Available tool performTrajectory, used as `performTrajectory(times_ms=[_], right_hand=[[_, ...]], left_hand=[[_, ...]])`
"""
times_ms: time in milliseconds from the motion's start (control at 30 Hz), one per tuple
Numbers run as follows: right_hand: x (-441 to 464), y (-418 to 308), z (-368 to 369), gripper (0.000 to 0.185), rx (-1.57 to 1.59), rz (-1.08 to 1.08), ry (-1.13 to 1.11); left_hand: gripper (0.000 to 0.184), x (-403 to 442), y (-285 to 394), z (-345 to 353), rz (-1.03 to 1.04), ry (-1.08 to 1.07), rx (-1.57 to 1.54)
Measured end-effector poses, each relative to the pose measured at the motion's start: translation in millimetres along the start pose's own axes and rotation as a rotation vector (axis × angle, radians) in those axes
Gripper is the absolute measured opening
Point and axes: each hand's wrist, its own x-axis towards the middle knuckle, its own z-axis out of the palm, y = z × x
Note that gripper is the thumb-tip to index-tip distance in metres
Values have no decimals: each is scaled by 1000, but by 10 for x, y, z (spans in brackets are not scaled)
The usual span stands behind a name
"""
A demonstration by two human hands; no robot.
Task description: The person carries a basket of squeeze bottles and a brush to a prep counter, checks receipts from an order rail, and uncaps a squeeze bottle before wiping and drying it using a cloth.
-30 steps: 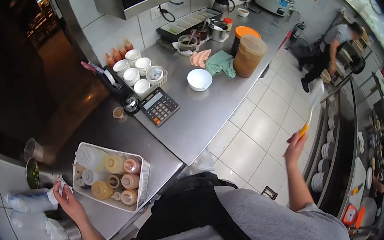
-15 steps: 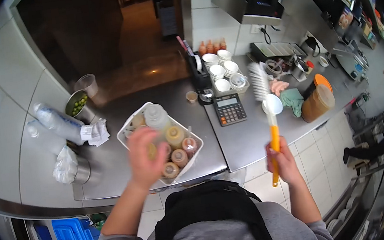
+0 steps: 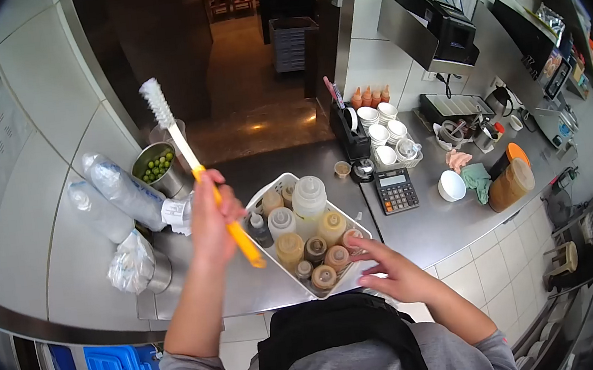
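Note:
My left hand is closed around the yellow handle of a bottle brush. The brush tilts up and to the left, its white bristles on top, and its handle end hangs near the basket's left side. A white plastic basket full of several squeeze bottles stands on the steel counter. Among them are a tall clear squeeze bottle and a yellowish one. At the basket's right edge, my right hand has its fingers apart and holds nothing, by a squeeze bottle with pinkish contents; whether it touches is unclear.
On the left stand a metal pot of green limes and plastic-wrapped cups. To the right are a calculator, stacked white cups, a white bowl, a green cloth and a brown-filled container. Another person is at far right.
The bottle brush has passed from my right hand to my left, which has lifted away from over the bottles. My right hand has moved left to the basket's edge and opened.

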Motion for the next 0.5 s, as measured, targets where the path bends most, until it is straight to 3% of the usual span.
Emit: performTrajectory(times_ms=[100, 167, 300, 367, 433, 500], right_hand=[[-316, 323, -114, 56, 47, 200, 189], [-591, 600, -157, 51, -26, 231, 418], [-1169, 989, -151, 49, 42, 517, 858], [-1510, 1315, -58, 47, -13, 679, 1021], [-2101, 2007, 100, 43, -418, 768, 1037], [-2466, 2197, 439, 42, -589, 846, 1042]], left_hand=[[23, 510, 77, -475, -70, 159, 210], [21, 982, -163, -1030, -123, 145, 356], [27, 1837, -677, -1639, -145, 214, 585], [32, 2266, -977, -1947, -25, 301, 799], [27, 2768, -1403, -2456, 94, 369, 988], [29, 3041, -1585, -2680, 141, 398, 1046]])
